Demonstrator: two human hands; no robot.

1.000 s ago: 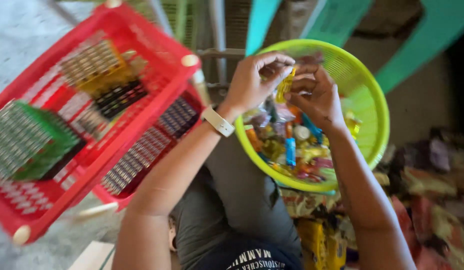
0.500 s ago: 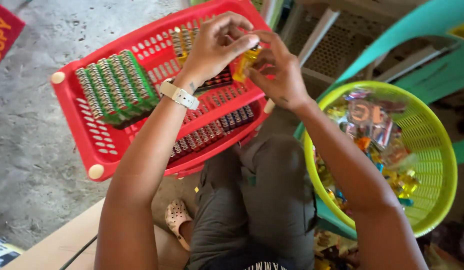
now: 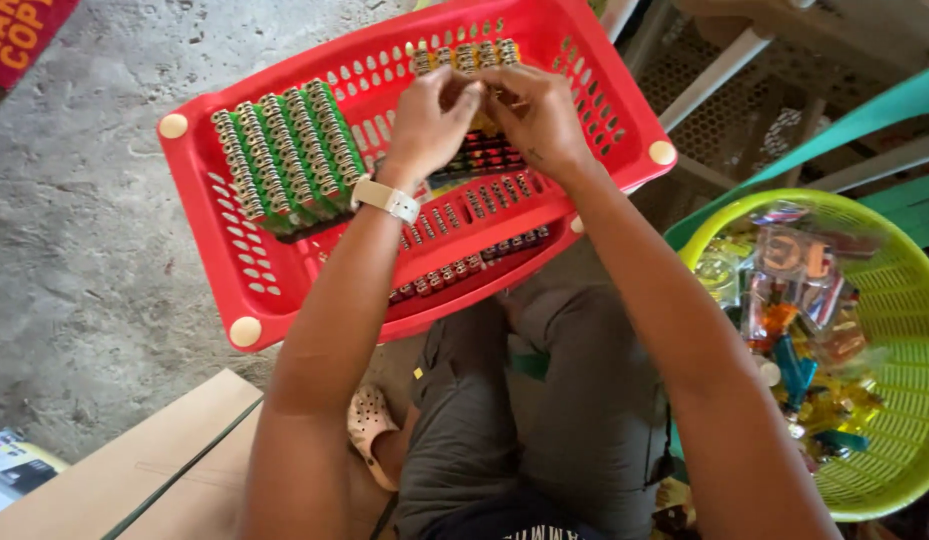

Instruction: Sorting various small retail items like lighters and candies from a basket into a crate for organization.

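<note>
A: What shows, left to right?

B: A red basket (image 3: 284, 290) holds a green lighter block (image 3: 284, 160) by its left wall. Left hand (image 3: 429, 125) and right hand (image 3: 539, 115) meet at the far rim, fingers pressed together, pinching a small lighter (image 3: 487, 95). A green basket (image 3: 904, 330) sits right.

A: Any advice?

B: Probably seat it upright, flush with the row.

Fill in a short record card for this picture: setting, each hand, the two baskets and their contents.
setting: person seated, seen from above, concrete floor
left hand: over red basket, fingers meeting the right hand's
right hand: over red basket, fingers pinched with the left; any item held is hidden
red basket: holds green block of lighters, plus yellow and dark rows
green basket: at the person's right, loose mixed lighters
wrist: white watch on left
</note>
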